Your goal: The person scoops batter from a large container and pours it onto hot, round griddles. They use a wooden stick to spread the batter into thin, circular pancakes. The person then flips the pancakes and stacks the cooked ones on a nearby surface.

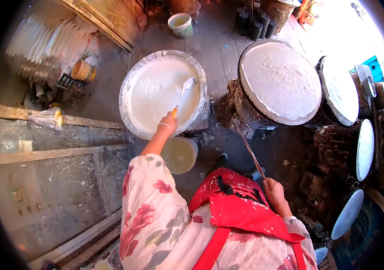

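Note:
My left hand (pixel 167 125) grips the orange handle of a metal ladle (pixel 180 98) over a wide tub (pixel 129 119) of white batter (pixel 154 91). The ladle's bowl lies at the batter's surface near the tub's right side, coated white. A long, thin, flat stick or blade (pixel 250 152) is held in my right hand (pixel 274 193), its far tip pointing up towards the base of the nearest round griddle. That large griddle (pixel 242 88) carries a layer of white batter (pixel 279 81) spread almost to its dark rim. Below the tub stands a bucket (pixel 179 156) of cloudy liquid.
More white-topped round griddles (pixel 340 91) curve down my right side. Several honeycomb coal briquettes (pixel 256 28) and a white bucket (pixel 181 25) stand ahead. Stacked sacks (pixel 43 44) fill the far left; a wooden-railed panel (pixel 56 182) runs along my left.

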`<state>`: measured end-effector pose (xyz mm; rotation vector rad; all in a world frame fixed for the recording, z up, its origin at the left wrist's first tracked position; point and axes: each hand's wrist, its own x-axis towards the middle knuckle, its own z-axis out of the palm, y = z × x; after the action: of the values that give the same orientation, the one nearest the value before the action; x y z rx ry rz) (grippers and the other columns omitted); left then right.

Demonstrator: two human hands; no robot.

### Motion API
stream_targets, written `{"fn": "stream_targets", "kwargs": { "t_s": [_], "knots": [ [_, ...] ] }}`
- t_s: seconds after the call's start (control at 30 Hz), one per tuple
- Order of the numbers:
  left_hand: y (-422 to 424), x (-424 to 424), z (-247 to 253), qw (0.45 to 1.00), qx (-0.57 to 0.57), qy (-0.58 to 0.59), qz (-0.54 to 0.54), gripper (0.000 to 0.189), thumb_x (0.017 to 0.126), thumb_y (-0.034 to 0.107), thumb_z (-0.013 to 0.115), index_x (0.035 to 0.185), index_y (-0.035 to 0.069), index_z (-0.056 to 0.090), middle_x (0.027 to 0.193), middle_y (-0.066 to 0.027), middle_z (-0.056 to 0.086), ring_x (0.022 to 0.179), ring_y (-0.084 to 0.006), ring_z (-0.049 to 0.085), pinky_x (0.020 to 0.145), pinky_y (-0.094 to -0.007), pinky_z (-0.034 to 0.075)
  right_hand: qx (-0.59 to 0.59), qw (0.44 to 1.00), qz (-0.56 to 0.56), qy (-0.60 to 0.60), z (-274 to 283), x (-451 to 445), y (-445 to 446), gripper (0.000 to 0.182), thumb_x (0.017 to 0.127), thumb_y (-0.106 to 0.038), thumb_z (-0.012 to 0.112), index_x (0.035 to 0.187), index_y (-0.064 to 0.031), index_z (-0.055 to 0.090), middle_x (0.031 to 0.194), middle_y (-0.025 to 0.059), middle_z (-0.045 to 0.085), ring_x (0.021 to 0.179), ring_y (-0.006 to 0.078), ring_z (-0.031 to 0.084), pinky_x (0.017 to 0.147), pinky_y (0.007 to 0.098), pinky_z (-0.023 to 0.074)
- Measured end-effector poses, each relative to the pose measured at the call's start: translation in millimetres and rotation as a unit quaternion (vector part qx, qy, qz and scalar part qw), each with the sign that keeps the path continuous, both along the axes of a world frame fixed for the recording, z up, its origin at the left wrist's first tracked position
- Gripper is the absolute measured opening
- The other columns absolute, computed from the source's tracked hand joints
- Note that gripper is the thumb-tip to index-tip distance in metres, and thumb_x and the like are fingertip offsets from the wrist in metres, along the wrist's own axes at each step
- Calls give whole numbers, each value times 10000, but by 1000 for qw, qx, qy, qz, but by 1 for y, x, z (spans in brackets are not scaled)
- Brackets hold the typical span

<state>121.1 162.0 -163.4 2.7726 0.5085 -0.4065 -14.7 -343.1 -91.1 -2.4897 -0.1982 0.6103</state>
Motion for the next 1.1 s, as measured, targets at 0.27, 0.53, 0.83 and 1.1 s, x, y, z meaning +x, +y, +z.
{"fn": "stream_targets", "kwargs": {
  "t_s": [0.27,0.53,0.83,1.1],
  "knots": [
    [34,-60,9,862,-433,198,175,439,911,417,507,1125,39,441,688,-93,534,533,-220,533,504,-356,443,138,985,-22,104,-29,55,108,238,910,-238,504,842,-25,583,662,159,587,566,333,570,542,425,441],
    [-47,-105,61,289,-871,100,385,364,973,367,419,1108,32,464,571,49,342,398,-17,332,380,-166,313,346,816,-160,435,-84,78,221,404,944,-397,423,805,-37,541,568,45,502,414,138,471,390,276,380],
    [-56,-116,189,215,-914,4,344,390,990,361,367,1112,2,457,564,47,337,380,-15,326,368,-168,322,442,751,-142,470,-7,62,248,425,941,-447,430,786,-59,508,577,41,480,430,138,451,391,267,364],
    [-33,-124,320,298,-939,-133,110,487,990,425,283,1253,26,373,557,12,360,337,-36,337,318,-196,339,474,858,82,179,134,139,293,407,972,-356,402,740,-40,509,546,61,509,414,162,485,412,300,386]
  ]
}}
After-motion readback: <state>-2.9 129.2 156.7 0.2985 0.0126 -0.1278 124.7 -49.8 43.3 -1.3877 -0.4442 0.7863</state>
